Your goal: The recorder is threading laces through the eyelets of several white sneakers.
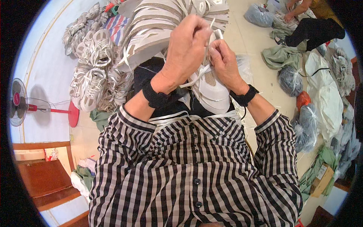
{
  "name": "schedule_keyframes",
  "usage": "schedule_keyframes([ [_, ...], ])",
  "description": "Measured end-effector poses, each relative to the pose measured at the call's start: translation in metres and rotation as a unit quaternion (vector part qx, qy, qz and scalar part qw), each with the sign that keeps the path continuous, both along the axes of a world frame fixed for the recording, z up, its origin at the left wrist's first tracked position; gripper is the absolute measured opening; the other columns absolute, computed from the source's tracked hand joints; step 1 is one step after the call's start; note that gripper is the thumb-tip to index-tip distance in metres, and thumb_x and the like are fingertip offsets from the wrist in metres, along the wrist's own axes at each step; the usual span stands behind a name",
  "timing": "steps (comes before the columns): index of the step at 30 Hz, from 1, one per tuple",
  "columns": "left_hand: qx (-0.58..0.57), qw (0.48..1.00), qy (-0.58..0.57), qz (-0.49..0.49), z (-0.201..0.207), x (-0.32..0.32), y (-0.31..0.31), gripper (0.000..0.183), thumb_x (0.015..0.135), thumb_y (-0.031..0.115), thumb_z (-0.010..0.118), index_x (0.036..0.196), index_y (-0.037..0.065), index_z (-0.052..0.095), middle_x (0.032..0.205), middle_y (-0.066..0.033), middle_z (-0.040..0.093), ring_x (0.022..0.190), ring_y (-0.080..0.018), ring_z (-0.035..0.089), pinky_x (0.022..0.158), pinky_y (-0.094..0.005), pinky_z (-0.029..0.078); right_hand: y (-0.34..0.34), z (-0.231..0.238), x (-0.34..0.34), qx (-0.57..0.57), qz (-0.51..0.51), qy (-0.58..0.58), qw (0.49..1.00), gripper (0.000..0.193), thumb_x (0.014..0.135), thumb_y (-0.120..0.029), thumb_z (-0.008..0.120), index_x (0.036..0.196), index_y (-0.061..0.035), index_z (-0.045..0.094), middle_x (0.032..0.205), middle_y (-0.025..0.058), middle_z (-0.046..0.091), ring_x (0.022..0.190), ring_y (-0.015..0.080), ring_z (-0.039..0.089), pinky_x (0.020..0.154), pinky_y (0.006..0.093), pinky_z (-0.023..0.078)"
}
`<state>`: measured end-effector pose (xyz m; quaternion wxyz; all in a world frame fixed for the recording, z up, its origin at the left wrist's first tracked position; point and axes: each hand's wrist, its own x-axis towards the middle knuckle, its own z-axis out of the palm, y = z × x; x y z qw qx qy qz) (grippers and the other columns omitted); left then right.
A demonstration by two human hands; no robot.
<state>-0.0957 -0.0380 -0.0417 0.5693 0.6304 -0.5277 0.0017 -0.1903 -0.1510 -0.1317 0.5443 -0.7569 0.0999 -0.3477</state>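
A white and beige shoe upper lies across my lap, its toe toward my body. My left hand is closed in a pinch above it, and the pale tip of a shoelace sticks out by its fingertips. My right hand is closed on the right side of the upper, thumb on top, near a white looped edge. Both hands partly cover the upper's opening and lacing. White lace also loops over its toe side. Beyond my left hand is a fanned row of similar uppers.
Bundles of laced uppers are heaped at the left, near a striped bag and a red-based fan. Grey-filled plastic bags, a white sack and green cloth line the right. Another person's hands work at the far right.
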Motion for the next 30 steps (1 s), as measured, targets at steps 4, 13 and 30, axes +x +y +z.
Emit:
schedule_keyframes([
  [4,0.016,0.995,0.092,-0.04,-0.003,0.007,-0.033,0.015,0.094,0.014,0.055,0.09,0.0,0.058,0.079,-0.0038,0.06,0.067,-0.0085,0.054,0.062,-0.0247,0.046,0.006,-0.003,-0.004,-0.244,-0.01,-0.005,0.97,0.011,0.089,-0.006,0.052,0.099,-0.0008,0.051,0.087,0.0203,0.057,0.081,0.04,0.056,0.069,0.046,0.045],
  [13,-0.058,0.965,0.218,-0.131,-0.065,0.038,-0.052,0.014,0.093,0.016,0.057,0.091,0.002,0.057,0.076,-0.0056,0.061,0.065,-0.0102,0.056,0.054,-0.0248,0.046,0.03,0.113,-0.011,-0.119,0.093,-0.064,0.986,0.014,0.092,-0.012,0.053,0.094,0.0018,0.053,0.083,0.016,0.059,0.071,0.0309,0.06,0.063,0.0381,0.048],
  [30,-0.029,0.99,-0.139,0.018,0.049,0.003,0.008,0.012,0.093,0.011,0.053,0.087,0.001,0.053,0.068,-0.0079,0.059,0.064,-0.0158,0.061,0.059,-0.0276,0.047,-0.044,0.033,0.054,0.05,0.093,-0.032,0.994,0.023,0.097,-0.021,0.049,0.089,-0.0016,0.059,0.079,0.0026,0.062,0.076,0.0113,0.057,0.072,0.0271,0.046],
])
